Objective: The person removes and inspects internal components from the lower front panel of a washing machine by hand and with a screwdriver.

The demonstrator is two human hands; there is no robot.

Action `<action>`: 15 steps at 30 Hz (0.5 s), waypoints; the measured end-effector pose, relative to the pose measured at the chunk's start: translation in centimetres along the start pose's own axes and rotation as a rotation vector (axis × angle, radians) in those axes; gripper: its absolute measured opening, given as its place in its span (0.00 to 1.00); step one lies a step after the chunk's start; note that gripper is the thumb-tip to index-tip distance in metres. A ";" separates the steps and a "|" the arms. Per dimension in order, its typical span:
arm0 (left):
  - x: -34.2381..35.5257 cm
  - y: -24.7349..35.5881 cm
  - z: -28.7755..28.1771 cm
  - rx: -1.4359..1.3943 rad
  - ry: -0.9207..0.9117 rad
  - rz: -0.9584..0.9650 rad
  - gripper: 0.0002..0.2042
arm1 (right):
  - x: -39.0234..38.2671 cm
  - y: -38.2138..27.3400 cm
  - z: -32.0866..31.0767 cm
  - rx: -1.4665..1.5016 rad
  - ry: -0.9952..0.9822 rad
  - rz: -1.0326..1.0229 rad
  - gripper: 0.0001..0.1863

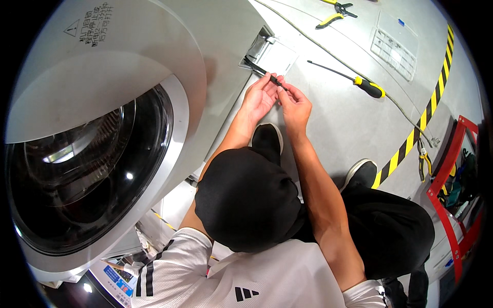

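Observation:
A front-loading washing machine [215, 102] fills the left, with a small hatch [278, 55] open low on its front. A thin black hose [255, 67] runs out of the hatch. My left hand [259, 96] holds the hose from beneath near its free end. My right hand [295, 108] pinches the tip of the hose, where a small dark part is too small to make out. A yellow-black screwdriver [368, 87] lies on the floor to the right of my hands.
Pliers [328, 20] lie at the top, other pliers [424, 161] near striped floor tape [436, 92]. A clear compartment box [393, 54], a grey cable [303, 33] and a red tool tray [442, 182] are on the right. My bent legs [390, 231] are below.

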State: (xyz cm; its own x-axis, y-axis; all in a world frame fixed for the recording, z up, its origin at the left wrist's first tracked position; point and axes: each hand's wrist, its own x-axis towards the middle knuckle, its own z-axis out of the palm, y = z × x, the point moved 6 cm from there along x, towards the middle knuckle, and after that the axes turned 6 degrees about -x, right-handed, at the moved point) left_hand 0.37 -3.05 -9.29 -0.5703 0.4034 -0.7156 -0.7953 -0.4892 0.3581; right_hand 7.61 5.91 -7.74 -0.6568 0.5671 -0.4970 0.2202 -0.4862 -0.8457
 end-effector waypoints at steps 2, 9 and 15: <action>-0.1 0.0 0.0 0.006 0.014 -0.005 0.10 | 0.1 0.0 0.0 0.003 -0.008 0.002 0.13; -0.1 -0.1 -0.3 0.033 -0.006 -0.050 0.11 | -0.3 -0.5 0.4 0.129 -0.065 0.076 0.14; -0.2 -0.2 -0.3 0.076 -0.011 -0.071 0.13 | -0.1 0.4 0.6 0.191 -0.145 0.142 0.14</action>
State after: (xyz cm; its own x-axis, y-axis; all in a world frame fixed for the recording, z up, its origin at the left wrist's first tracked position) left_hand 0.70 -3.31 -9.38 -0.5137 0.4434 -0.7345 -0.8468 -0.3994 0.3512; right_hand 7.32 5.26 -7.93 -0.7284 0.3896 -0.5636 0.1869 -0.6784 -0.7105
